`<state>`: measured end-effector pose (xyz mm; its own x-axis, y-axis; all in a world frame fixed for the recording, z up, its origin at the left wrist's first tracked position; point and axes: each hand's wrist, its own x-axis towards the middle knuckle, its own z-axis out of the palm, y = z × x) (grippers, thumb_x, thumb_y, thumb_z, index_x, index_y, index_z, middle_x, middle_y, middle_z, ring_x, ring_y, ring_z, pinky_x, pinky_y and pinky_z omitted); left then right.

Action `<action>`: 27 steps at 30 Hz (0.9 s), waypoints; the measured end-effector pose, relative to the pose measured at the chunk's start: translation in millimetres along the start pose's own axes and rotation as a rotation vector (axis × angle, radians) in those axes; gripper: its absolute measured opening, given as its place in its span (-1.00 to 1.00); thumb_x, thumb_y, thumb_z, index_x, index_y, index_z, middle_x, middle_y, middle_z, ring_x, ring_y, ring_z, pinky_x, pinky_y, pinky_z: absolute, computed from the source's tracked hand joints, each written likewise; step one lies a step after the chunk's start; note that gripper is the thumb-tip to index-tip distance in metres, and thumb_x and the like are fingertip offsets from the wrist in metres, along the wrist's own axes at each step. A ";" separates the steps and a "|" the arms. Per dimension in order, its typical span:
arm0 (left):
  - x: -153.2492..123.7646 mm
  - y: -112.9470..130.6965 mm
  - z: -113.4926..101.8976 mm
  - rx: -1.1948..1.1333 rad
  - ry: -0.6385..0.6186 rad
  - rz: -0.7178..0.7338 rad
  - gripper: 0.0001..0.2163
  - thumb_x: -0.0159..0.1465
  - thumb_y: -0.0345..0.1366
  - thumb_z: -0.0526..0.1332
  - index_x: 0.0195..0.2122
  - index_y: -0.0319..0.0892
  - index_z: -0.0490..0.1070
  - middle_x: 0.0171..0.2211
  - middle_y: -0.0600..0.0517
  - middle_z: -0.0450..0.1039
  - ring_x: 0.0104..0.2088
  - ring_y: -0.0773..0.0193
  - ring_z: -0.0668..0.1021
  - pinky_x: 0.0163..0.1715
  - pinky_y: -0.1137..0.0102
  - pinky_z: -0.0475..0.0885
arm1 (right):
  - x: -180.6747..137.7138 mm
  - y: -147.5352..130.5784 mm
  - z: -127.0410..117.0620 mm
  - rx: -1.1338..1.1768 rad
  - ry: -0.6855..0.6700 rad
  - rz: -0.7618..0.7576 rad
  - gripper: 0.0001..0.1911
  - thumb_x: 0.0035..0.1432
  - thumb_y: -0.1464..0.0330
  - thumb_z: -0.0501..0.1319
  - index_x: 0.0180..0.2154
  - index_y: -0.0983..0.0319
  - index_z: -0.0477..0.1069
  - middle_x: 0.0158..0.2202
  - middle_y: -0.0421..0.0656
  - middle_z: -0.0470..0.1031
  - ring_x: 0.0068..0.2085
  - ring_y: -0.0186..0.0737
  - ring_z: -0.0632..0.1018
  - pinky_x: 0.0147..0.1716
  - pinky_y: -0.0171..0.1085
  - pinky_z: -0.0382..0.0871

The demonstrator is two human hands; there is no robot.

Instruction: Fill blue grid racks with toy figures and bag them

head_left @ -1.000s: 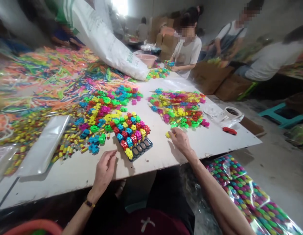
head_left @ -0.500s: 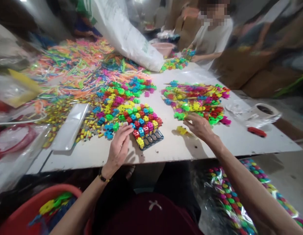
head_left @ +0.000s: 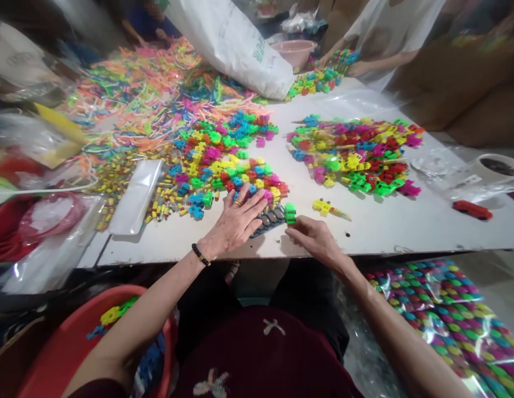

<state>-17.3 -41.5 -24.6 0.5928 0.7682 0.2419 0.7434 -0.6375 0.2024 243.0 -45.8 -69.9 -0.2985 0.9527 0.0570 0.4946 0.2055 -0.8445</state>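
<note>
A dark grid tray (head_left: 270,222) lies near the table's front edge, its far slots filled with small coloured plastic toy pieces (head_left: 277,185). Across its left part my left hand (head_left: 235,224) lies palm down, fingers spread over the pieces and hiding some of the slots. My right hand (head_left: 313,236) pinches a green plastic toy piece (head_left: 290,214) just off the tray's right side. To the right of that, a yellow toy piece (head_left: 323,207) with a thin stick-like end rests alone on the table.
A heap of coloured toy pieces (head_left: 360,157) lies to the right. Yellow-red small parts (head_left: 128,182), a clear plastic packet (head_left: 136,196) and neon strips (head_left: 144,94) spread leftward. A white sack (head_left: 240,50) leans at the back. A tape roll (head_left: 497,166) stands right.
My right hand has come from the right-hand heap toward the tray with the green toy piece. My left hand has moved right, onto the pieces in the tray. The view has shifted.
</note>
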 end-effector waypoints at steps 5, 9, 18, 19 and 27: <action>-1.3 -2.4 2.1 -0.005 -0.003 0.015 -0.50 0.51 -0.20 -0.07 0.46 -0.08 0.05 0.49 -0.02 -0.03 0.51 -0.07 -0.22 0.41 -0.15 -0.22 | 18.1 -7.8 64.2 0.333 0.066 -0.019 -0.69 0.12 0.07 0.29 -0.38 0.17 0.40 -0.50 -0.18 0.47 -0.44 -0.18 0.45 -0.42 -0.22 0.38; -2.2 -1.4 1.3 -0.009 -0.006 0.011 -0.50 0.52 -0.22 -0.08 0.46 -0.09 0.05 0.49 -0.01 -0.03 0.51 -0.07 -0.23 0.41 -0.14 -0.23 | 33.4 -11.1 66.8 0.144 0.045 -0.159 -0.79 0.19 0.19 0.23 -0.38 0.18 0.40 -0.43 -0.16 0.48 -0.36 -0.16 0.45 -0.34 -0.21 0.38; -2.0 -5.4 4.3 -0.012 0.016 0.032 -0.48 0.52 -0.24 -0.06 0.49 -0.06 -0.04 0.49 0.00 -0.04 0.51 -0.04 -0.26 0.41 -0.11 -0.24 | 42.2 -10.5 61.0 -0.201 -0.098 -0.394 -0.87 0.24 0.44 0.11 -0.23 0.28 0.43 -0.23 0.03 0.55 -0.24 -0.08 0.51 -0.16 -0.17 0.39; -1.5 -5.3 4.1 -0.001 0.014 0.034 -0.49 0.52 -0.24 -0.06 0.48 -0.05 0.00 0.49 0.00 -0.04 0.51 -0.05 -0.26 0.41 -0.13 -0.23 | 42.8 -9.3 62.1 -0.233 -0.104 -0.391 -0.86 0.24 0.45 0.11 -0.22 0.29 0.44 -0.22 0.05 0.55 -0.23 -0.07 0.52 -0.16 -0.17 0.39; 10.3 7.0 -1.1 0.037 0.022 0.082 -0.57 0.52 -0.26 -0.05 0.38 -0.11 0.22 0.41 -0.07 0.18 0.50 -0.04 -0.06 0.38 -0.18 -0.16 | 43.1 -11.7 71.8 -0.213 -0.055 -0.343 -0.81 0.20 0.48 0.13 -0.16 0.28 0.46 -0.26 0.03 0.57 -0.30 -0.11 0.51 -0.28 -0.22 0.39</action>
<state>-6.3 -38.2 -19.6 0.6453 0.7118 0.2774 0.7039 -0.6951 0.1462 165.8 -23.2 -95.8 -0.5159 0.8088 0.2825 0.5152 0.5563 -0.6520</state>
